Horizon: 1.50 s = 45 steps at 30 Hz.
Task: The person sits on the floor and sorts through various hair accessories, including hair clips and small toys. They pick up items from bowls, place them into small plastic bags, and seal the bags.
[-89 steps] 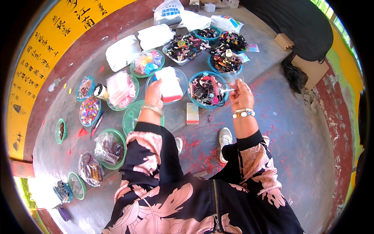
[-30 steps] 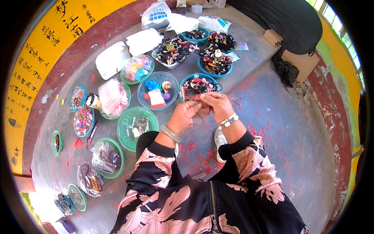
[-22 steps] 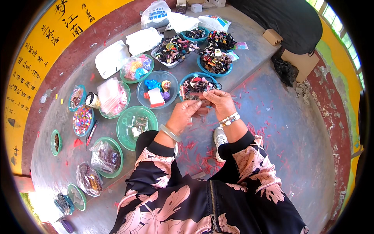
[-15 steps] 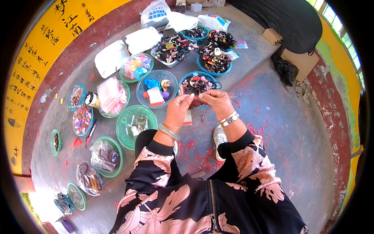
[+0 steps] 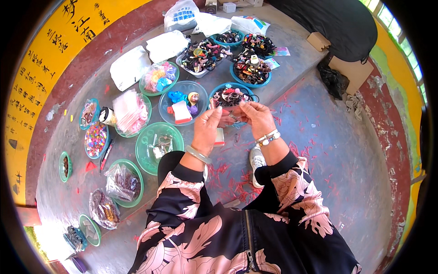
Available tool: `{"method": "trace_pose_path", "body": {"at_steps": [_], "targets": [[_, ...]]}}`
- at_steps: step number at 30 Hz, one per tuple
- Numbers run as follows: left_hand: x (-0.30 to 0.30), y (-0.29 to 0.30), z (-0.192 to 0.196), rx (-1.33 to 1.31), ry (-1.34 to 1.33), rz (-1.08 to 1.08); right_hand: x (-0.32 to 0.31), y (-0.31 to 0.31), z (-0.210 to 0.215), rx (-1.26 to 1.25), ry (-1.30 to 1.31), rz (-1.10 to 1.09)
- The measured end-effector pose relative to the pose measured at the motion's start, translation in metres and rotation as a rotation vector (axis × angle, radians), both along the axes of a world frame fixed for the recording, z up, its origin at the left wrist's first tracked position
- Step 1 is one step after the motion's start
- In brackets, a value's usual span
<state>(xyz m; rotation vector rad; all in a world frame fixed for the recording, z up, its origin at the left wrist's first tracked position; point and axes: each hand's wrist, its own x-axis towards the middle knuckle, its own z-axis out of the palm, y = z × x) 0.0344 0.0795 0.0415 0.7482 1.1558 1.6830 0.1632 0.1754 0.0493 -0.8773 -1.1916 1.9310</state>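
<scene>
Right now both hands meet in front of the body, thumbs uppermost and slightly apart, with a thin clear piece (image 5: 229, 116) stretched between them. Its far edges blur into what lies behind, so its full shape is hard to tell. The left hand (image 5: 207, 130) pinches one side between thumb and fingers, and the right hand (image 5: 260, 121) grips the other side the same way — the piece is up in the air, clear of the floor (image 5: 346, 182). A pale bangle (image 5: 199, 154) circles the left wrist, and a beaded bracelet (image 5: 268, 138) sits on the right one. Just beyond the fingers stands a blue basin (image 5: 211, 97) of black bands and small coloured bits, partly covered by the hands. To its left, a clear bowl (image 5: 164, 108) holds blue and purple items plus a white-and-red packet (image 5: 182, 112). Nearer the left forearm there is a green basin (image 5: 146, 138) with small see-through packets (image 5: 162, 146) inside. A white-and-red block (image 5: 220, 137) lies on the floor between the wrists, partly hidden by the left hand — and red shreds (image 5: 221, 171) are scattered around a light shoe (image 5: 258, 170) below.
</scene>
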Motion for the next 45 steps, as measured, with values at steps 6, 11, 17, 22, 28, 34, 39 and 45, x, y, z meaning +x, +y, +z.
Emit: {"method": "trace_pose_path", "body": {"at_steps": [6,11,17,22,28,34,39,45], "targets": [[-0.003,-0.001,0.0,-0.032,-0.103,0.107,0.0,-0.004,0.0,0.168,-0.2,0.256],[-0.002,-0.002,0.003,-0.047,-0.059,0.063,0.004,0.002,0.001,0.045,-0.162,0.153],[-0.003,0.0,-0.013,-0.091,-0.005,-0.097,0.005,0.005,-0.003,-0.045,-0.101,0.124],[-0.004,0.002,-0.009,-0.128,-0.195,0.029,0.004,0.003,-0.003,0.062,-0.234,0.223],[-0.008,0.001,-0.014,-0.092,-0.169,0.055,0.003,0.002,-0.004,0.054,-0.251,0.329],[-0.003,0.0,-0.006,-0.106,-0.153,0.084,0.004,-0.001,-0.001,-0.005,-0.311,0.35],[-0.006,-0.001,-0.007,-0.092,-0.173,0.037,0.003,-0.001,-0.001,0.025,-0.292,0.316],[-0.006,0.002,-0.01,-0.067,-0.217,0.027,0.003,0.001,-0.007,0.13,-0.259,0.253]]}}
